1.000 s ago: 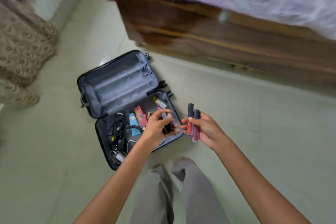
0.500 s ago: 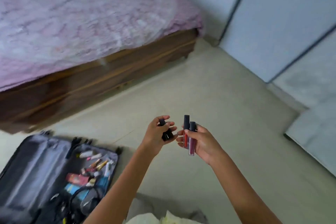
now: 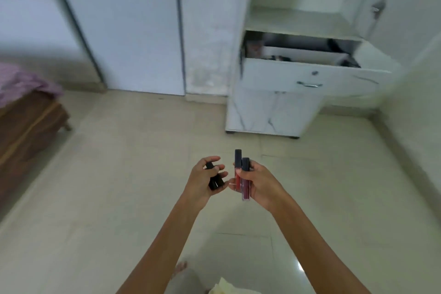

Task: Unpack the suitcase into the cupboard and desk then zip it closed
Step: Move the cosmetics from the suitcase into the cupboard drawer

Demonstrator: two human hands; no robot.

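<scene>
a: while both arms reach out over the floor [image 3: 119, 198], what's in each hand?

b: left hand [image 3: 202, 184] has its fingers [image 3: 216, 169] curled round a small black item [image 3: 214, 180], too blurred to name. right hand [image 3: 260, 184] has fingers clamped on two lip gloss tubes [image 3: 241, 180], upright and side by side, black caps on top.

a: and the desk?

b: white desk [image 3: 274, 112] ahead on the right, its drawer [image 3: 310, 76] pulled open. tall cupboard doors [image 3: 133, 26] stand shut to its left. bed [image 3: 26, 126] corner at the far left. no suitcase in view.
</scene>
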